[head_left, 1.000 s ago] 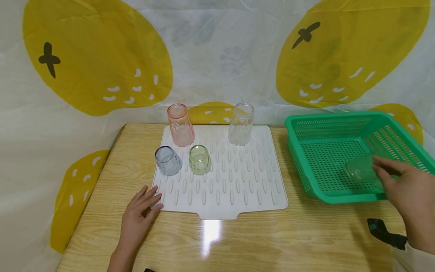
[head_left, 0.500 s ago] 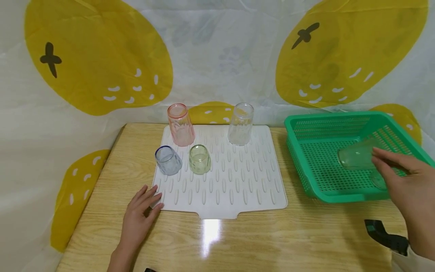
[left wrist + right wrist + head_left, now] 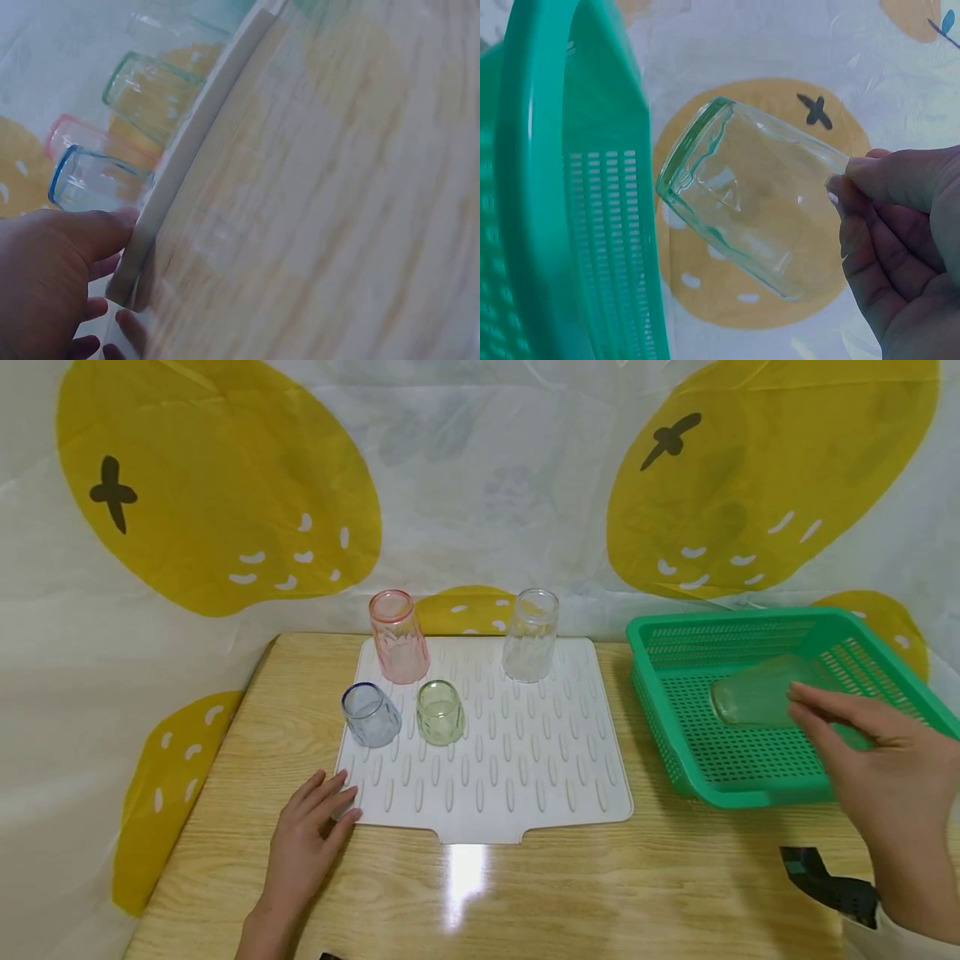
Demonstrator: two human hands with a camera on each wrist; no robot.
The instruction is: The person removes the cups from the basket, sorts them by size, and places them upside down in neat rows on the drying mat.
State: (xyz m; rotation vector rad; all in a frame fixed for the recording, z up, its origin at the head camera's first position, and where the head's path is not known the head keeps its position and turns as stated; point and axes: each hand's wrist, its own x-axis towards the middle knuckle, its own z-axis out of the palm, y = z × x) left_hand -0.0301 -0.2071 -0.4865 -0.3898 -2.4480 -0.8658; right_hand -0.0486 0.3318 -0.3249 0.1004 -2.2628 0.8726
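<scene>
- The clear glass (image 3: 753, 693) lies tilted in the air, over the green basket (image 3: 750, 798) in your head view, its thick base pointing left.
- Your step looks to be lifting it out, so raise it until that base clears the basket's rim before going sideways; whether the two touch now, you cannot tell.
- Move slowly: a pinch at one end would likely let the heavy base swing.
- If you bring it to the white mat (image 3: 525, 777), the bare ridges on the right and front give you the most room, away from the green glass (image 3: 441, 714) and the blue-rimmed glass (image 3: 372, 717).
- Your right grip (image 3: 892, 764) is closed down to a narrow pinch, thumb against fingertips on the glass's wall at the end away from the base.
- Your left grip (image 3: 303, 839) is relaxed, fingers spread and tips resting on the mat's near-left corner; light pressure there should steady it.
</scene>
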